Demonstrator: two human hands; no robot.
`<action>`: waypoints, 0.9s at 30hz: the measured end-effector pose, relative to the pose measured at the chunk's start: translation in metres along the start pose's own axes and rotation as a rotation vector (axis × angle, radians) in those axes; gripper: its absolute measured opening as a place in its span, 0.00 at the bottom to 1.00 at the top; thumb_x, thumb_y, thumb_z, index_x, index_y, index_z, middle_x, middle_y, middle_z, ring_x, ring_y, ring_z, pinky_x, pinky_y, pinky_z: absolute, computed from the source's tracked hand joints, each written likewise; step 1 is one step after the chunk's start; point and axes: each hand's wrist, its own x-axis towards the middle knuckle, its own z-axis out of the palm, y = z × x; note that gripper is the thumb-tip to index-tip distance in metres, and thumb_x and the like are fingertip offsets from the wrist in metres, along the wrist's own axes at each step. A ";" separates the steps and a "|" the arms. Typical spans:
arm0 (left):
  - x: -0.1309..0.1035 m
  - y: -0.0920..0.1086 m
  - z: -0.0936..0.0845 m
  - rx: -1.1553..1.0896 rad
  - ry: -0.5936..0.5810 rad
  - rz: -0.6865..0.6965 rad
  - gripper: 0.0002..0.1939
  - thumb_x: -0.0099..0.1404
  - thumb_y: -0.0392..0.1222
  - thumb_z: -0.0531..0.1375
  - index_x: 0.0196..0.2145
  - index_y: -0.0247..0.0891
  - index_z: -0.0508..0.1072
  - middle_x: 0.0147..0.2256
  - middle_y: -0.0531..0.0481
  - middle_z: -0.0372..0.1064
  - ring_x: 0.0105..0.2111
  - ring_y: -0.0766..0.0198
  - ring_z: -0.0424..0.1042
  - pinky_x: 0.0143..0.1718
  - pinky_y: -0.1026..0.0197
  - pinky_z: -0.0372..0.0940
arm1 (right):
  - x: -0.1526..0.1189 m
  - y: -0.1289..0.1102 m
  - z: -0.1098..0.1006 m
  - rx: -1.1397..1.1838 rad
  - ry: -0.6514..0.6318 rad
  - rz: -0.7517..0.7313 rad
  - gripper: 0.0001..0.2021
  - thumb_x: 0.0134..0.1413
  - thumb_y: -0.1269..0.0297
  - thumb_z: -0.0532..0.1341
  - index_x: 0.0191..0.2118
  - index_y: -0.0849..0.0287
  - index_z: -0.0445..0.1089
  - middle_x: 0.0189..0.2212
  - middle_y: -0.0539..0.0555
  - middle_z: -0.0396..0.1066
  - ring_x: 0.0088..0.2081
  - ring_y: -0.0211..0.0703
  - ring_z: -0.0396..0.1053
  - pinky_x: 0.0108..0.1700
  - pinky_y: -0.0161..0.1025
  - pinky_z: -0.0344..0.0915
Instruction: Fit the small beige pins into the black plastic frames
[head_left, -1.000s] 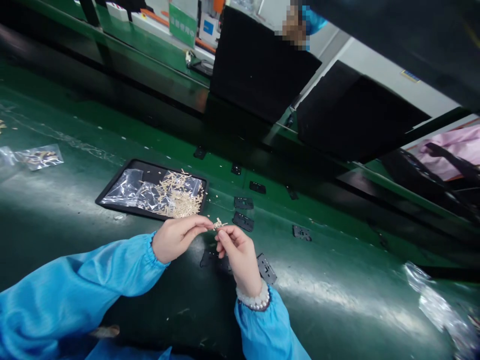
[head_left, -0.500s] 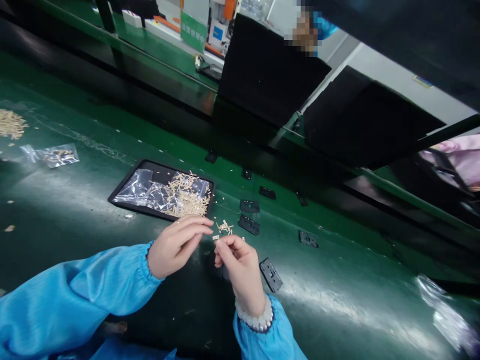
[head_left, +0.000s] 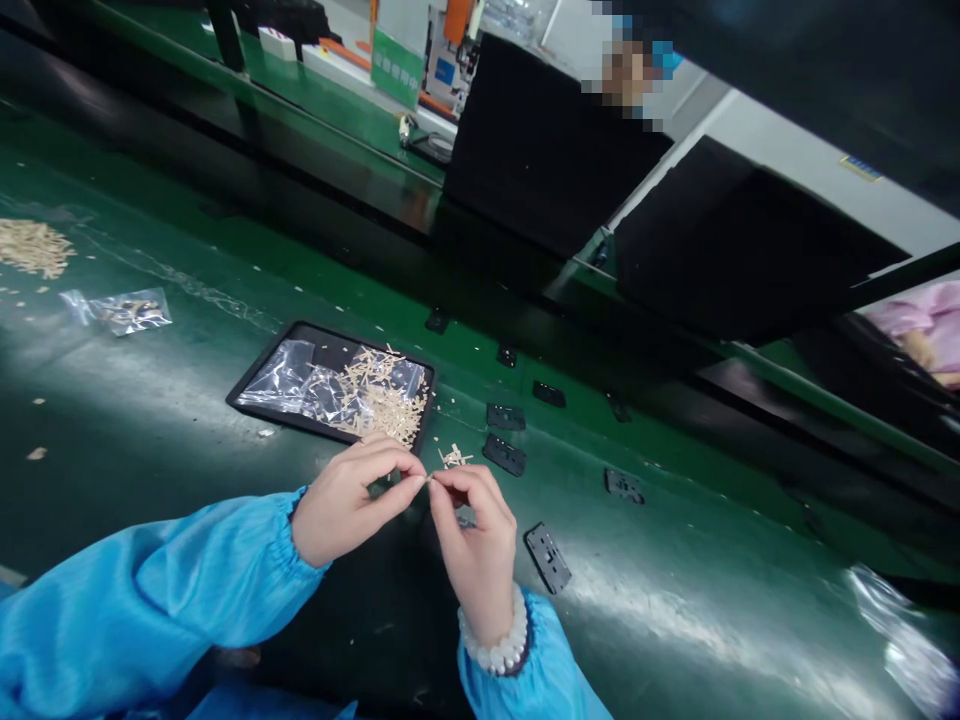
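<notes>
My left hand [head_left: 358,497] and my right hand [head_left: 476,530] meet fingertip to fingertip, both pinching one tiny pale piece [head_left: 430,479] between them. Just beyond the fingers a small heap of pale strips [head_left: 455,457] lies on the green table. Up and to the left is a black tray [head_left: 247,388] with clear plastic bags [head_left: 281,378] and many beige strips [head_left: 390,405]. A black slotted plate [head_left: 547,557] rests to the right of my right hand. Something dark under my right hand is mostly hidden.
More black plates [head_left: 504,454] lie beyond and right of my hands on the green table [head_left: 675,600]. At the left are a beige pile [head_left: 34,248] and a small bag [head_left: 135,311]. Dark panels [head_left: 555,150] stand behind, with a person [head_left: 630,75] beyond.
My left hand's fingers have closed and moved to meet my right fingertips at the small piece. The whole view has shifted slightly.
</notes>
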 end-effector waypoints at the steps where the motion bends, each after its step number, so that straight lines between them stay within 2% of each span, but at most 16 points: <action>1: 0.000 0.000 0.000 0.009 0.006 0.015 0.06 0.63 0.36 0.56 0.29 0.37 0.71 0.27 0.51 0.71 0.31 0.65 0.68 0.36 0.61 0.64 | 0.000 0.000 0.000 -0.013 -0.010 -0.028 0.05 0.55 0.71 0.57 0.33 0.57 0.70 0.30 0.53 0.69 0.32 0.40 0.68 0.33 0.36 0.66; 7: 0.000 -0.004 -0.003 0.123 0.045 0.176 0.06 0.62 0.35 0.56 0.30 0.37 0.72 0.28 0.50 0.72 0.32 0.64 0.68 0.37 0.60 0.64 | 0.002 -0.003 -0.003 -0.063 -0.087 -0.092 0.08 0.55 0.74 0.56 0.36 0.57 0.71 0.31 0.53 0.71 0.33 0.39 0.69 0.37 0.36 0.67; 13: 0.003 -0.005 -0.013 0.415 -0.092 0.393 0.10 0.65 0.34 0.52 0.32 0.38 0.73 0.30 0.50 0.73 0.35 0.63 0.68 0.40 0.60 0.65 | 0.009 -0.003 -0.012 -0.164 -0.232 -0.161 0.07 0.56 0.71 0.55 0.35 0.57 0.71 0.30 0.54 0.71 0.32 0.39 0.69 0.37 0.36 0.66; 16: 0.002 -0.007 -0.015 0.475 -0.116 0.442 0.12 0.66 0.34 0.50 0.32 0.38 0.73 0.31 0.50 0.73 0.35 0.63 0.68 0.40 0.59 0.65 | 0.012 -0.005 -0.013 -0.224 -0.272 -0.208 0.08 0.56 0.71 0.55 0.35 0.57 0.72 0.30 0.53 0.71 0.32 0.39 0.69 0.35 0.35 0.66; 19: 0.001 -0.008 -0.015 0.409 -0.112 0.389 0.11 0.65 0.34 0.51 0.32 0.38 0.72 0.31 0.50 0.72 0.35 0.63 0.68 0.39 0.60 0.65 | 0.014 -0.007 -0.011 -0.232 -0.249 -0.231 0.09 0.55 0.72 0.54 0.33 0.57 0.71 0.29 0.53 0.70 0.30 0.38 0.69 0.35 0.34 0.65; 22: 0.000 -0.009 -0.016 0.231 -0.122 0.284 0.08 0.64 0.34 0.51 0.32 0.38 0.70 0.31 0.49 0.71 0.34 0.64 0.67 0.37 0.62 0.64 | 0.019 -0.008 -0.007 -0.184 -0.206 -0.218 0.08 0.55 0.73 0.54 0.30 0.57 0.69 0.27 0.52 0.69 0.29 0.37 0.68 0.34 0.34 0.65; 27: 0.002 -0.014 -0.024 0.020 -0.060 0.024 0.08 0.66 0.36 0.50 0.30 0.37 0.66 0.28 0.51 0.66 0.29 0.67 0.65 0.32 0.64 0.63 | 0.042 0.004 0.000 -0.234 -0.067 -0.061 0.08 0.55 0.67 0.56 0.27 0.57 0.69 0.23 0.50 0.70 0.26 0.38 0.68 0.31 0.34 0.64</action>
